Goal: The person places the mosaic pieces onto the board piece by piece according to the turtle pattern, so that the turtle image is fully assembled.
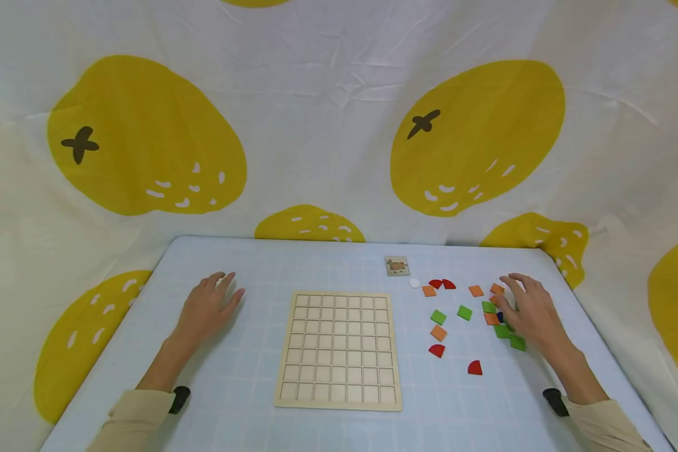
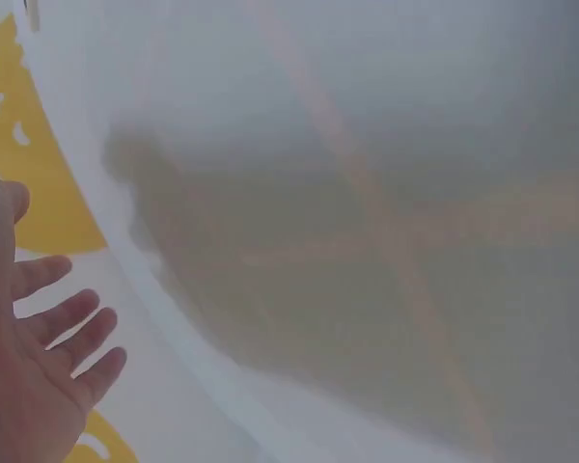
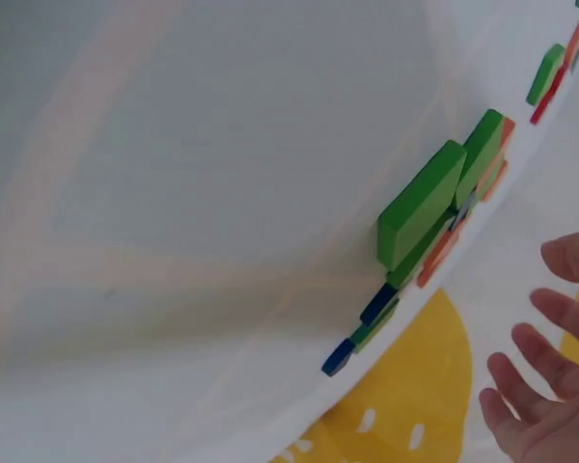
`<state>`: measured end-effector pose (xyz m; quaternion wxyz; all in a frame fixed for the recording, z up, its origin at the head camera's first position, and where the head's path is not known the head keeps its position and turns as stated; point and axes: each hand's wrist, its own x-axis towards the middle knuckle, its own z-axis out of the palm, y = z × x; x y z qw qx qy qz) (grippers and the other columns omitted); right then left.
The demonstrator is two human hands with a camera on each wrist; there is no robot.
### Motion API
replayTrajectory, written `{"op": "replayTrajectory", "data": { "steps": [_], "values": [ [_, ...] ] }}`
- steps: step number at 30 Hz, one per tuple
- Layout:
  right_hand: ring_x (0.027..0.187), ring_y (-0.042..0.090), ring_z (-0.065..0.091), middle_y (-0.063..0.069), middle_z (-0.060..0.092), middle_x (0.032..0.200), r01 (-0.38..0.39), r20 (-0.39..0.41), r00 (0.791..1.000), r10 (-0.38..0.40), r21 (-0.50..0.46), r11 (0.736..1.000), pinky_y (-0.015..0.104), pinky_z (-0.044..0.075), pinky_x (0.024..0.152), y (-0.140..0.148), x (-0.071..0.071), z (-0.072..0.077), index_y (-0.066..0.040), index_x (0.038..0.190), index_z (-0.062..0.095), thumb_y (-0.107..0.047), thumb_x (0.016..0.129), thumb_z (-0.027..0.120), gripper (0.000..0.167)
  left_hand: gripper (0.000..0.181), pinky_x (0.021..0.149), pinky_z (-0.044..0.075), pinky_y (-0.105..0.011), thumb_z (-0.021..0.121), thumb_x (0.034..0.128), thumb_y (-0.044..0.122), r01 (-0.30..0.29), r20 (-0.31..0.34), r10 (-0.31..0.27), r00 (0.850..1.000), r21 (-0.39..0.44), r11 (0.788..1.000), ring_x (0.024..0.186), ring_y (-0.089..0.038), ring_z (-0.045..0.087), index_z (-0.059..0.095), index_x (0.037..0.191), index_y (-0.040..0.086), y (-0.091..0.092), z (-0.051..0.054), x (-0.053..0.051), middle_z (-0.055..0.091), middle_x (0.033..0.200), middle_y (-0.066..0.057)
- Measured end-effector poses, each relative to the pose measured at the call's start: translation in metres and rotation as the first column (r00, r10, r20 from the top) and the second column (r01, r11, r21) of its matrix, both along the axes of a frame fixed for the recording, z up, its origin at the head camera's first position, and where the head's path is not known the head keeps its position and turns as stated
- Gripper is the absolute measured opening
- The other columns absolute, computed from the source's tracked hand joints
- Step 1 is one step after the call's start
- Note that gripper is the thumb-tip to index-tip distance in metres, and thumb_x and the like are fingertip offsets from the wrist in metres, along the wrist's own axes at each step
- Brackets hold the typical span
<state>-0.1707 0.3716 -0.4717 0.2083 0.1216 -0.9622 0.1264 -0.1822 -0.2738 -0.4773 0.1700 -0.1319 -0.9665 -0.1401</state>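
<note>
So there's one wooden board (image 1: pixel 338 373) in the middle of the pale surface (image 1: pixel 231 383), and I count a 7 by 7 grid on it, so 49 squares. Using the board as the clock centre: the left hand (image 1: pixel 205 310) hangs between nine and ten, grip relaxed with the fingers spread, holding nothing. The right hand (image 1: pixel 531 314) is between two and three, over a cluster of tiles; grip also loose, fingers apart and lightly bent, nothing in it that I can see. Can't tell from the head view whether the thumb touches a tile. Loose pieces run from about one-thirty round to three: 4 red quarter-rounds (image 1: pixel 475 368), 6 orange squares (image 1: pixel 439 333) showing, at least 5 green tiles (image 1: pixel 464 312), plus 1 white disc (image 1: pixel 415 283). At least 2 dark blue pieces (image 3: pixel 338 358) too, going by the right wrist view, but they're partly hidden so don't quote me. Also 1 small picture card (image 1: pixel 397 266) toward one o'clock, and 2 black wristbands (image 1: pixel 179 399), one per arm.
</note>
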Motion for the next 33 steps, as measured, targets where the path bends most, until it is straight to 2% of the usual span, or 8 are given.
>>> {"op": "replayTrajectory", "data": {
  "steps": [3, 8, 12, 16, 21, 28, 33],
  "values": [
    [0.117, 0.053, 0.047, 0.034, 0.054, 0.127, 0.002, -0.004, 1.000, -0.002, -0.027, 1.000, 0.073, 0.041, 0.096, -0.008, -0.003, 0.003, 0.009, 0.123, 0.061, -0.002, 0.086, 0.078, 0.043, 0.046, 0.093, 0.049, -0.065, 0.064, 0.1023, 0.026, -0.011, 0.029, 0.009, 1.000, 0.045, 0.999, 0.112, -0.052, 0.059, 0.060, 0.133, -0.009, 0.011, 0.002, 0.002, 0.060, 0.124, -0.034],
    [0.119, 0.051, 0.047, 0.032, 0.054, 0.129, -0.002, 0.023, 1.000, 0.004, -0.067, 0.998, 0.072, 0.042, 0.096, -0.023, -0.005, 0.007, 0.009, 0.125, 0.061, 0.002, 0.088, 0.075, 0.040, 0.047, 0.096, 0.048, -0.063, 0.060, 0.1052, 0.027, -0.045, 0.132, 0.030, 0.991, 0.114, 0.992, 0.117, -0.050, 0.057, 0.058, 0.137, -0.008, 0.025, 0.005, 0.005, 0.058, 0.128, -0.033],
    [0.117, 0.049, 0.049, 0.030, 0.056, 0.127, -0.031, 0.015, 0.999, 0.033, -0.087, 0.996, 0.070, 0.043, 0.097, -0.033, -0.008, 0.007, 0.008, 0.125, 0.062, 0.002, 0.088, 0.076, 0.039, 0.049, 0.099, 0.048, -0.062, 0.059, 0.1058, 0.028, -0.050, 0.187, 0.016, 0.982, 0.176, 0.983, 0.120, -0.047, 0.055, 0.055, 0.141, -0.006, 0.033, 0.004, 0.005, 0.056, 0.131, -0.031],
    [0.118, 0.049, 0.050, 0.030, 0.057, 0.127, -0.054, 0.027, 0.998, 0.056, -0.097, 0.994, 0.070, 0.043, 0.098, -0.044, -0.012, 0.006, 0.007, 0.124, 0.063, 0.001, 0.090, 0.074, 0.036, 0.051, 0.094, 0.052, -0.057, 0.060, 0.1055, 0.028, -0.031, 0.230, -0.027, 0.973, 0.242, 0.970, 0.112, -0.040, 0.061, 0.054, 0.143, -0.006, 0.042, 0.003, 0.006, 0.056, 0.132, -0.027],
    [0.123, 0.049, 0.046, 0.029, 0.053, 0.132, -0.047, 0.103, 0.993, 0.061, -0.129, 0.991, 0.071, 0.042, 0.100, -0.058, -0.016, 0.008, 0.005, 0.128, 0.062, -0.002, 0.093, 0.072, 0.037, 0.051, 0.085, 0.055, -0.049, 0.064, 0.1035, 0.024, 0.004, 0.260, -0.093, 0.961, 0.323, 0.946, 0.100, -0.031, 0.063, 0.054, 0.144, -0.006, 0.054, 0.002, 0.006, 0.057, 0.132, -0.025],
    [0.128, 0.048, 0.045, 0.028, 0.053, 0.135, -0.050, 0.173, 0.982, 0.073, -0.132, 0.990, 0.069, 0.043, 0.103, -0.076, -0.022, 0.009, 0.004, 0.131, 0.061, -0.005, 0.096, 0.068, 0.036, 0.053, 0.074, 0.054, -0.037, 0.070, 0.0996, 0.018, 0.043, 0.281, -0.158, 0.947, 0.375, 0.926, 0.089, -0.024, 0.062, 0.054, 0.141, -0.009, 0.074, 0.003, 0.009, 0.058, 0.129, -0.026],
    [0.128, 0.047, 0.047, 0.028, 0.055, 0.134, -0.066, 0.208, 0.974, 0.092, -0.129, 0.989, 0.067, 0.043, 0.104, -0.090, -0.028, 0.009, 0.004, 0.130, 0.062, -0.007, 0.097, 0.068, 0.035, 0.053, 0.073, 0.054, -0.032, 0.072, 0.0983, 0.016, 0.066, 0.303, -0.201, 0.932, 0.402, 0.913, 0.088, -0.021, 0.061, 0.054, 0.141, -0.010, 0.084, -0.001, 0.011, 0.059, 0.128, -0.025]
  ]
}}
